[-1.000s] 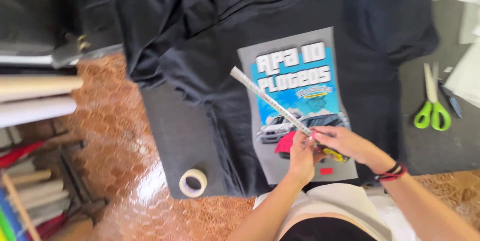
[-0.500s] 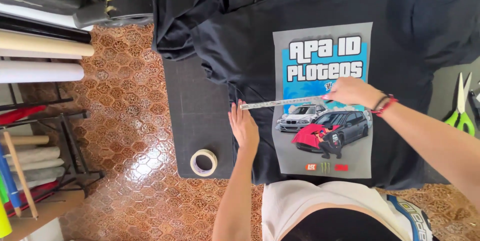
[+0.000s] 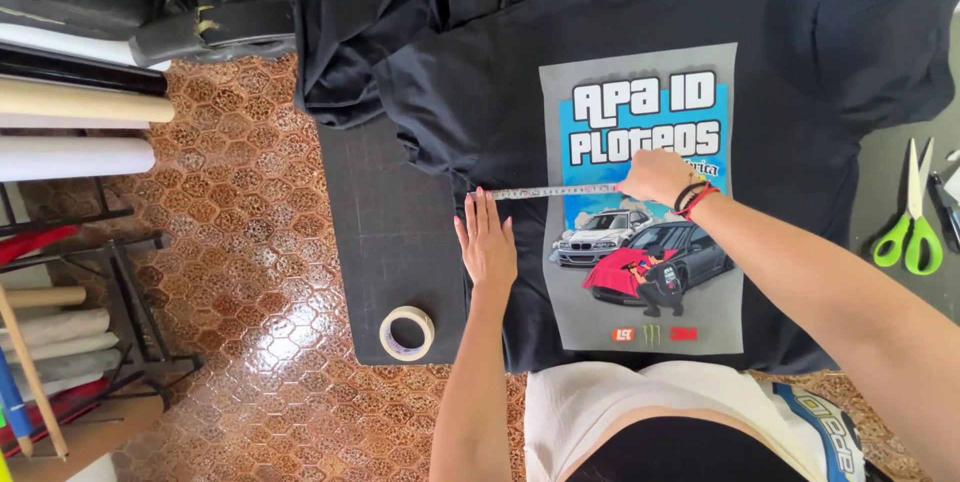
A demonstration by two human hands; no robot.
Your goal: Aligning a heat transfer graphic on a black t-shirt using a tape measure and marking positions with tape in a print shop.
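A black t-shirt (image 3: pixel 470 92) lies spread on a dark cutting mat (image 3: pixel 385 242). On its chest rests a grey transfer sheet (image 3: pixel 645 242) printed with white lettering on blue and cars below. A metal ruler (image 3: pixel 550 191) lies level from the shirt's left side to the sheet. My left hand (image 3: pixel 487 242) presses flat, fingers apart, on the shirt's left edge just under the ruler's end. My right hand (image 3: pixel 655 177) pinches the ruler's other end on the sheet, a red and black band on its wrist.
A roll of tape (image 3: pixel 407 332) sits on the mat's near left corner. Green-handled scissors (image 3: pixel 910 217) lie at the right. Rolls of material (image 3: pixel 75 122) on a rack stand at the left over a patterned tile floor (image 3: pixel 240 362).
The ruler went from slanted across the print to level across the shirt's left side. My left hand moved left onto the shirt's edge; my right hand slid up the sheet.
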